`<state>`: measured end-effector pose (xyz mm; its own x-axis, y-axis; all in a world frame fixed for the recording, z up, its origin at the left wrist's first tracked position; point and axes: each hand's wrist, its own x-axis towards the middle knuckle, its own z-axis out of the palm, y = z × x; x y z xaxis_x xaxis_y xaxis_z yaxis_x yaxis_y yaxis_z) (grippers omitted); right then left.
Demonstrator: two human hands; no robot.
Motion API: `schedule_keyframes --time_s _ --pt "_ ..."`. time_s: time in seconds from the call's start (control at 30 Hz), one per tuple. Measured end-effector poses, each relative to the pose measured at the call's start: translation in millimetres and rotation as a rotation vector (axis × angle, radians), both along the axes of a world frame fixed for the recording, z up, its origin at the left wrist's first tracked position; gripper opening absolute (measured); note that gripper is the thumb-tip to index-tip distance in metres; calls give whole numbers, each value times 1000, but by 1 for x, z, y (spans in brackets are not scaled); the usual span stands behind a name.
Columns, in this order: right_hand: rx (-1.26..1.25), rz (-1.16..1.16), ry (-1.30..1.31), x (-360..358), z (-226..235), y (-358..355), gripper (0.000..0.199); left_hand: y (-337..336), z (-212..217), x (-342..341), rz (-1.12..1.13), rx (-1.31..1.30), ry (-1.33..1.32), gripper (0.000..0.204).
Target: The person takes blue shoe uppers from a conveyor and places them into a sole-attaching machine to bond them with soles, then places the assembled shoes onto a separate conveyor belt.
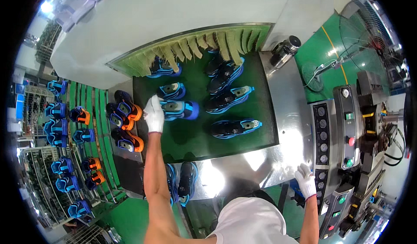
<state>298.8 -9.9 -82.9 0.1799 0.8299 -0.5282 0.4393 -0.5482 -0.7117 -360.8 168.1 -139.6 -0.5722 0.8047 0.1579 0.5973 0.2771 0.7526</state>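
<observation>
My left hand, in a white glove, reaches over the green conveyor belt and is closed on the end of a black and blue sneaker. That sneaker looks slightly blurred. Just beyond it another sneaker lies on the belt. Toward the right of the belt lie several more, including a black sneaker with light blue edging nearest me. My right hand, also gloved, is over the right end of the metal table edge, its fingers loosely bent and apart, with nothing visible in them.
Fabric strips hang across the machine opening at the belt's far end. Orange-heeled sneakers stand left of the belt, beside a slatted rack with more shoes. A steel flask, control panels and a fan are at right.
</observation>
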Motion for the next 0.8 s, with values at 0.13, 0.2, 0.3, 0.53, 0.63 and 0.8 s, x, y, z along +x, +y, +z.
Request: schedule_keyframes --time_s 0.13,0.2,0.3,0.53,0.63,0.8 --pt "126 25 332 -69 74 17 59 -4 99 117 -192 19 -231 62" --pt "211 51 429 -79 103 8 63 -8 129 180 -370 33 -320 60" --pt "297 70 462 -65 147 -10 71 -20 153 291 -727 131 -297 51" --pt "703 -91 -266 19 143 -41 46 -98 251 584 -1723 477 313 5" --pt "908 -302 -359 92 164 -105 37 -141 288 677 -2050 527 -22 19" --pt "637 -983 398 170 205 -246 57 -201 321 818 -2052 722 -251 43"
